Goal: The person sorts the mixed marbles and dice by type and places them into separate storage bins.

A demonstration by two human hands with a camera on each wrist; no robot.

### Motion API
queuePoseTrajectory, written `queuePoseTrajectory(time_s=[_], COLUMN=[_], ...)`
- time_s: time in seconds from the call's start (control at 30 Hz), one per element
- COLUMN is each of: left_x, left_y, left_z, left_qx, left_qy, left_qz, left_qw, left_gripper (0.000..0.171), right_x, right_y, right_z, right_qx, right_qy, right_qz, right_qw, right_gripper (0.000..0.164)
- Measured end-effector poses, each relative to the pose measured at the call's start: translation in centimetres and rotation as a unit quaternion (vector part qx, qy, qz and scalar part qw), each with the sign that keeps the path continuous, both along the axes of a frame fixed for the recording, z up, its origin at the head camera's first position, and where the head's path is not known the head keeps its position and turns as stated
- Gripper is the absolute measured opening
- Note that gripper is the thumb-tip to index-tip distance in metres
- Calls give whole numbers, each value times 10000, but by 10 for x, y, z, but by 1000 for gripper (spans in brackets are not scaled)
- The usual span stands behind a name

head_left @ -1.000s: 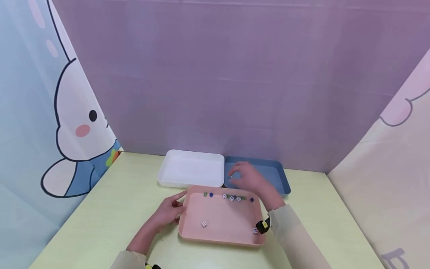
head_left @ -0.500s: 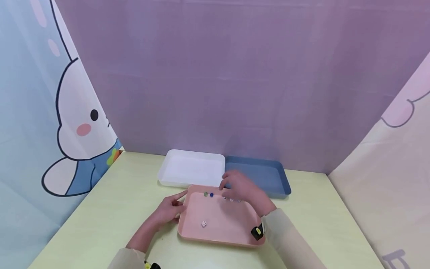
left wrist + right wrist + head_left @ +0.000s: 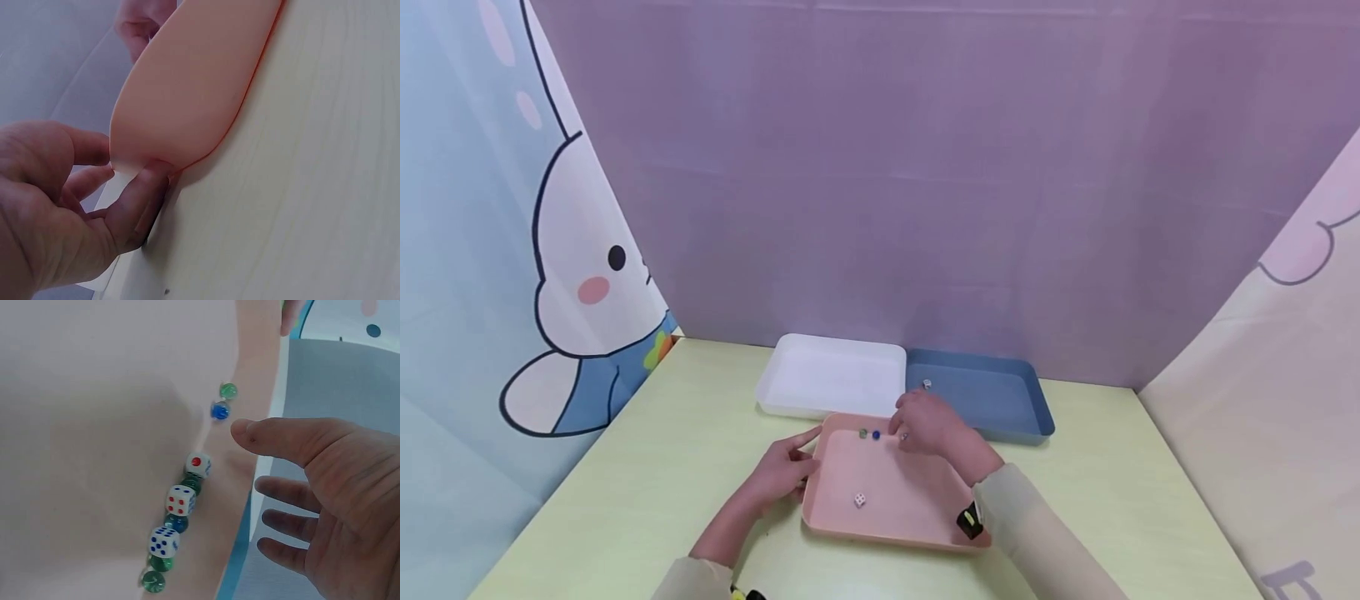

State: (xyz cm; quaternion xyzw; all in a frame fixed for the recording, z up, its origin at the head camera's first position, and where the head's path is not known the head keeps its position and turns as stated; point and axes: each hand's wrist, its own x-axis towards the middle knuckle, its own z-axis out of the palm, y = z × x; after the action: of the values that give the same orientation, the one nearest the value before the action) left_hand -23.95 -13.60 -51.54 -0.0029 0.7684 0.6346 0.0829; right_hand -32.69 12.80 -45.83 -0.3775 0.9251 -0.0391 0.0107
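Note:
My left hand point(image 3: 778, 477) holds the left side of the pink tray point(image 3: 895, 533), its thumb low on the outer wall and a finger at the rim in the left wrist view. Over the tray's far edge hovers my right hand point(image 3: 928, 425), fingers loosely spread and nothing between them in the right wrist view. Below it runs a row of white dice point(image 3: 181, 500) with green and dark marbles point(image 3: 154, 581) among them. Near its thumb lie a blue marble point(image 3: 220, 410) and a green marble point(image 3: 228, 390). A separate white die point(image 3: 860, 500) sits toward the tray's near left.
Behind the pink tray stand a white tray point(image 3: 835, 375) on the left and a blue tray point(image 3: 985, 396) on the right. One small die point(image 3: 927, 384) lies in the blue tray. A purple curtain point(image 3: 880, 208) closes off the back of the pale table point(image 3: 700, 400).
My right hand has come back from the blue tray to the pink tray's far edge. A die now shows in the blue tray. The left hand stays at the pink tray.

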Motion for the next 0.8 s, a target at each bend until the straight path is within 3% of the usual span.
queuePoseTrajectory(time_s=[0.4, 0.8], left_x=[2, 3], left_y=[2, 1], left_z=[3, 3], left_qx=[40, 66], left_qy=[-76, -92], left_qz=[95, 75], left_qw=[9999, 9999], left_gripper=[56, 56], right_x=[-7, -3], right_y=[3, 6], right_z=[-11, -3], right_qx=[-110, 47], right_qy=[82, -35], right_qz=[-292, -402], right_qw=[9995, 9992], right_gripper=[21, 5])
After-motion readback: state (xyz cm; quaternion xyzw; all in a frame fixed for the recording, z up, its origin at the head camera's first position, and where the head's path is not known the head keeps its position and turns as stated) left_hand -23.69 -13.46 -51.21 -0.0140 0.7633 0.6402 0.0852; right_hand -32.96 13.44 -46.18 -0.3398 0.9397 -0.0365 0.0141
